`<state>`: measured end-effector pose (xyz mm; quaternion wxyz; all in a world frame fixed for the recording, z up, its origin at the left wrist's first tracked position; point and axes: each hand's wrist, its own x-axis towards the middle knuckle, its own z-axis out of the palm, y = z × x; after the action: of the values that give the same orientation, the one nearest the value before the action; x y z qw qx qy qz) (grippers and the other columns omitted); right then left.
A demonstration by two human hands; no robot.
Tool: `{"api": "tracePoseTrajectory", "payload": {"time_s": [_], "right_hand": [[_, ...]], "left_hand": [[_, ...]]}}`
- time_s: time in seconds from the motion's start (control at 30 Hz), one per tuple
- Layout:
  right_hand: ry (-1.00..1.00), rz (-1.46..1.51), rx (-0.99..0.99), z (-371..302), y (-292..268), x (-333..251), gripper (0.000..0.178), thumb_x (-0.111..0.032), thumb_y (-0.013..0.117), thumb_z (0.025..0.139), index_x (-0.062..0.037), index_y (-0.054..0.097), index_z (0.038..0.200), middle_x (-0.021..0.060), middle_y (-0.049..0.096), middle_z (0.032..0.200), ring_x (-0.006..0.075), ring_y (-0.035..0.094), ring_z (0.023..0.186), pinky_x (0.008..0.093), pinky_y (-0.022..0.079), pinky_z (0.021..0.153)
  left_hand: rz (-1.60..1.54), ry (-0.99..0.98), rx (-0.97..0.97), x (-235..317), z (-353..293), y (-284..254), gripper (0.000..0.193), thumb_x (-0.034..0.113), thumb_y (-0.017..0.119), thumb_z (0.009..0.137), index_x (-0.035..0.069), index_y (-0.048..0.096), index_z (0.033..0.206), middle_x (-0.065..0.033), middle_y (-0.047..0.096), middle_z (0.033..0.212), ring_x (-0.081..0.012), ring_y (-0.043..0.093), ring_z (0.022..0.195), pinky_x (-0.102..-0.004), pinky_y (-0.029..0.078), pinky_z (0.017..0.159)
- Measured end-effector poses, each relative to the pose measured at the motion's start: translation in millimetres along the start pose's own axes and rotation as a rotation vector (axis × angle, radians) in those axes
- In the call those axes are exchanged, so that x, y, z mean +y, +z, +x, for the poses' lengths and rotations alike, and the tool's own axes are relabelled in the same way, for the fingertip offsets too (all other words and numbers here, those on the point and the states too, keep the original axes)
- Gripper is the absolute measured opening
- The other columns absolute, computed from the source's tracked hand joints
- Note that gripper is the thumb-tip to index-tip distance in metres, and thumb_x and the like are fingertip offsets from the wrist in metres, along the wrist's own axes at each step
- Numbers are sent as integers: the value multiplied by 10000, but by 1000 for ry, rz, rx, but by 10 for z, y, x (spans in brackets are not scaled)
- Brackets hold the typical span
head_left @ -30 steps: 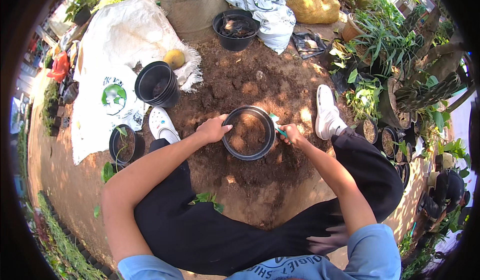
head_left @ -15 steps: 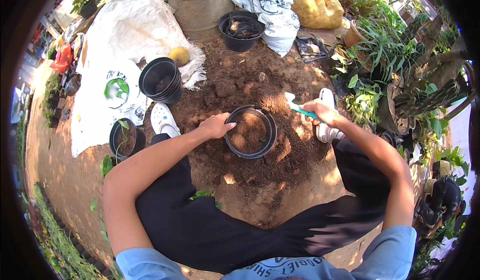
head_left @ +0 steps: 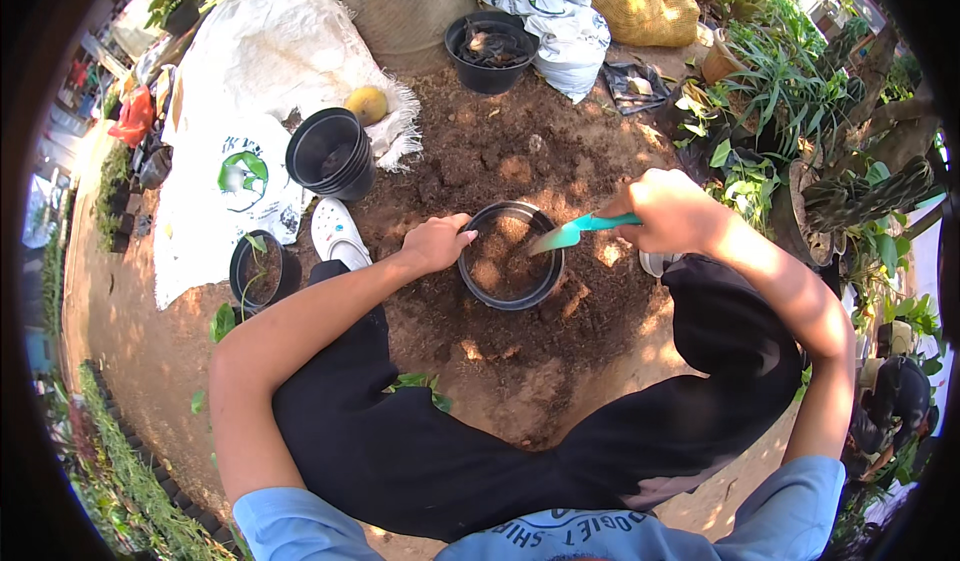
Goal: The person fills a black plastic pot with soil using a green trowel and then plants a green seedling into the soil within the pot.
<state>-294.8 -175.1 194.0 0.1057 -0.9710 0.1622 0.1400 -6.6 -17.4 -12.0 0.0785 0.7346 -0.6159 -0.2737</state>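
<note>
A round black plant pot (head_left: pixel 512 304) with brown soil (head_left: pixel 500 261) inside stands on the ground between my feet. My left hand (head_left: pixel 438 243) grips the pot's left rim, thumb over the edge. In my right hand (head_left: pixel 668 211) is the handle of a teal garden trowel (head_left: pixel 580 229), fingers wrapped round it. The trowel's blade reaches over the right rim, its tip low in the pot by the soil; whether soil lies on the blade I cannot tell. Loose dark soil (head_left: pixel 515 141) surrounds the pot.
Nested black pots (head_left: pixel 332 156) and a potted seedling (head_left: pixel 262 271) stand to the left, by a white sack (head_left: pixel 270 51) with a yellowish round fruit (head_left: pixel 367 106). Behind are a black pot of dry matter (head_left: pixel 490 53) and a yellow sack (head_left: pixel 640 6). Leafy plants (head_left: pixel 770 91) line the right.
My right hand has raised the trowel from the loose soil at the right and brought its blade over into the pot. My left hand keeps its grip on the rim.
</note>
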Motion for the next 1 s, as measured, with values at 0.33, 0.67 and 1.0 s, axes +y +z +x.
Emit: {"api": "tracePoseTrajectory", "payload": {"time_s": [0.33, 0.67, 1.0], "right_hand": [[-96, -141, -52, 468, 438, -191, 134, -135, 748, 685, -53, 727, 789, 163, 713, 755, 322, 723, 732, 406, 573, 643], [-223, -233, -11, 765, 660, -311, 102, -124, 737, 659, -40, 709, 709, 129, 682, 656, 310, 716, 665, 405, 573, 611], [-175, -159, -67, 732, 800, -273, 180, -132, 749, 659, -44, 732, 816, 126, 707, 740, 308, 723, 725, 413, 576, 645]], "left_hand": [[-233, -147, -151, 179, 67, -122, 393, 407, 493, 1030, 185, 626, 1326, -99, 727, 790, -187, 713, 620, -372, 556, 738], [-250, -121, -166, 205, 53, -204, 441, 401, 490, 1027, 91, 624, 1310, -120, 726, 818, -200, 719, 642, -376, 561, 718], [-255, -149, -182, 259, 18, -208, 461, 453, 494, 1022, 78, 664, 1230, -99, 714, 775, -198, 717, 664, -373, 545, 719]]}}
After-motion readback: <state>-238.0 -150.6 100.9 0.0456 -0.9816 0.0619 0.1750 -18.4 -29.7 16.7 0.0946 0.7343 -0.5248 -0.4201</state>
